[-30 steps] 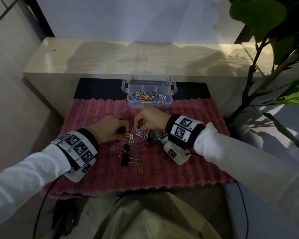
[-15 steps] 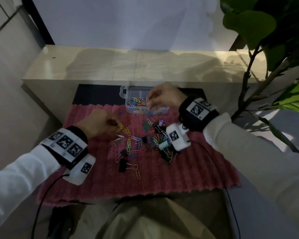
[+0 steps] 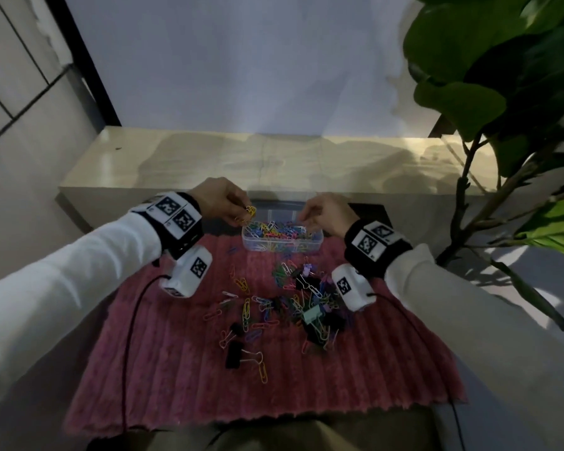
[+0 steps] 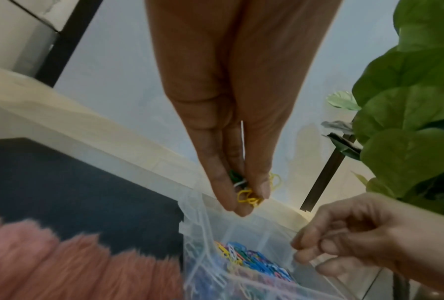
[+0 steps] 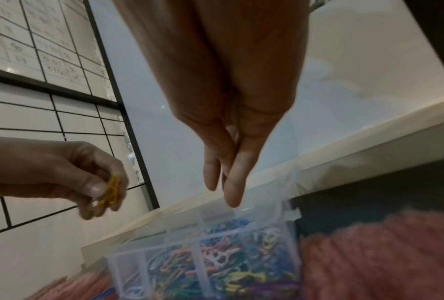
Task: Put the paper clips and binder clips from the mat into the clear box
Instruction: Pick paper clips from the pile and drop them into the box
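Observation:
The clear box (image 3: 282, 245) stands at the mat's far edge, holding many coloured paper clips. My left hand (image 3: 241, 213) hovers over the box's left end and pinches a small bunch of yellow, green and white paper clips (image 4: 246, 195) between thumb and fingertips. My right hand (image 3: 303, 218) hangs over the box's right part; its fingertips (image 5: 232, 190) are pressed together and I see nothing between them. A loose pile of paper clips and binder clips (image 3: 293, 301) lies on the pink mat (image 3: 176, 369) below both wrists.
A black binder clip (image 3: 233, 353) and a mint binder clip (image 3: 311, 315) lie among the scattered clips. A pale ledge (image 3: 274, 157) runs behind the box. A large leafy plant (image 3: 502, 92) stands at the right, and a cable (image 3: 127, 336) trails across the mat's left side.
My left hand has lifted off the mat with the clips and moved up to the box's left end. My right hand stays above the box.

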